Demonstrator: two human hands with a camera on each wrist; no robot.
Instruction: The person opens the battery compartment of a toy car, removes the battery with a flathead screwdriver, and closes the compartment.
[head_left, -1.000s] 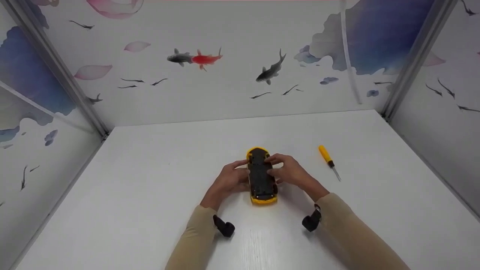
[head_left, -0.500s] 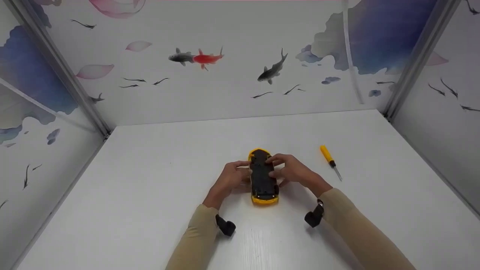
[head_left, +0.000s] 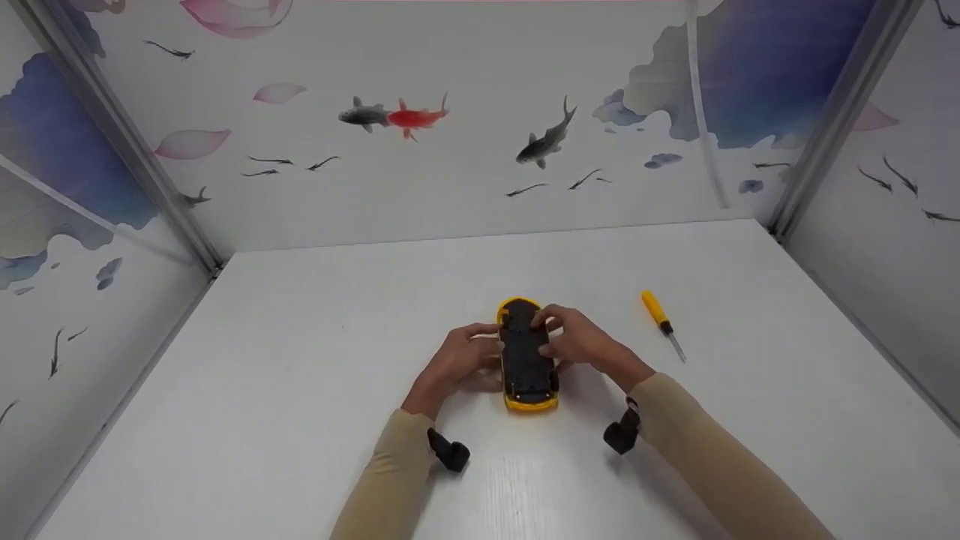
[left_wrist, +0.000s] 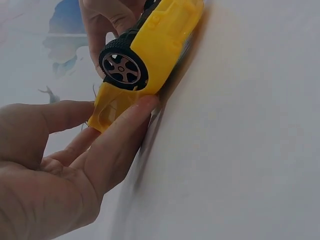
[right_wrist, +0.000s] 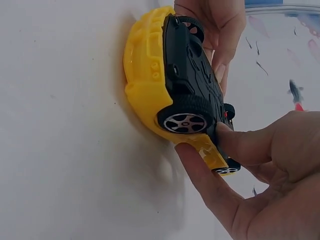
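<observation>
Toy car (head_left: 527, 360) belly-up, on or just above counter (head_left: 300, 412); left hand (head_left: 465, 356) and right hand (head_left: 583, 341), part-curled, pinch opposite sides. Likely steadying step; next move calls for even grip.

has the toy car (head_left: 527, 358) belly-up between left grip (head_left: 460, 357) and right grip (head_left: 583, 342), on or just over the desk (head_left: 300, 375); has the screwdriver (head_left: 663, 325) on the desk, right of the right grip, apart from it; has back wall (head_left: 420, 202) behind, left wall (head_left: 37, 330) and right wall (head_left: 892, 262) alongside.
</observation>
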